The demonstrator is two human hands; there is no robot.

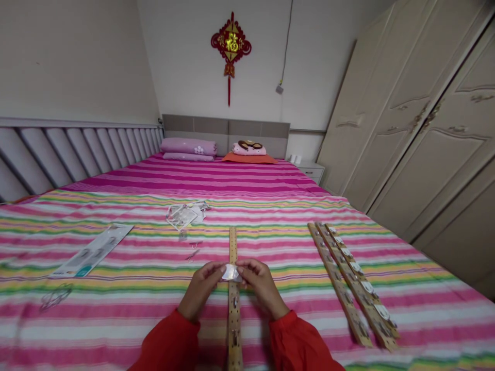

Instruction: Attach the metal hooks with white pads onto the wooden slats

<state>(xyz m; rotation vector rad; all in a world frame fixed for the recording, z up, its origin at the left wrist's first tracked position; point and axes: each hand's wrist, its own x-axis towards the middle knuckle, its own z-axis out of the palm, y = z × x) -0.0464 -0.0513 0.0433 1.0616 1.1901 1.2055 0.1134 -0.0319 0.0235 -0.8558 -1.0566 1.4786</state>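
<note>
My left hand and my right hand pinch a small, shiny whitish plastic piece from either side, thumbs and fingers closed on its edges. Whether it is a packet or a peeled backing I cannot tell. Right under it a narrow wooden strip with rows of holes runs lengthwise on the bed. Small metal fittings sit on its near part. Left of the strip's far half lie a few thin metal bits, too small to name.
Wooden strips with metal fittings and white round pieces lie to the right. On the left are a long blister card and a loop of thin wire or clear plastic. Clear packets lie farther off. Everything rests on a striped bedsheet.
</note>
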